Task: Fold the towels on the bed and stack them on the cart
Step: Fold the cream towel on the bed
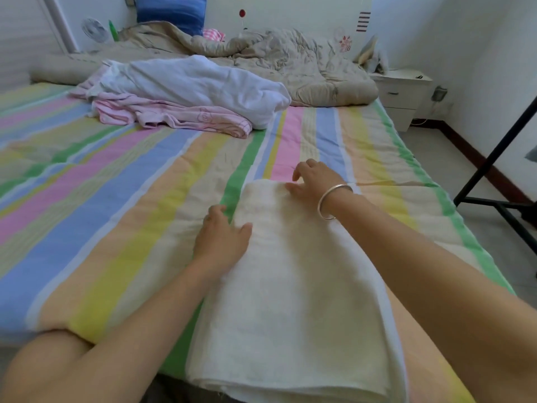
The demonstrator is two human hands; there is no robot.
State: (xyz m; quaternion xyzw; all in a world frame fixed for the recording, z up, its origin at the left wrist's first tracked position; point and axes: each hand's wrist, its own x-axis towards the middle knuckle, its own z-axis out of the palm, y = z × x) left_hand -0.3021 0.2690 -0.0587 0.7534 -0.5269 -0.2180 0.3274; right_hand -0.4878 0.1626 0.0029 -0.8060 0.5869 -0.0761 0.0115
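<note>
Cream towel (290, 286) on bed (116, 199); left hand (222, 242) touching.

At the near edge of the bed (116, 199), a folded towel (290, 301), with left hand (222, 238) and right hand (313, 178) on its far end. Behind, a heap of towels (186, 94); farther back, a quilt (290, 53).

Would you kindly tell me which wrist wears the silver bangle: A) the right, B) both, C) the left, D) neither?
A: the silver bangle circles the wrist behind the right hand at the far edge of the cream towel; the wrist of the left hand is bare.
</note>
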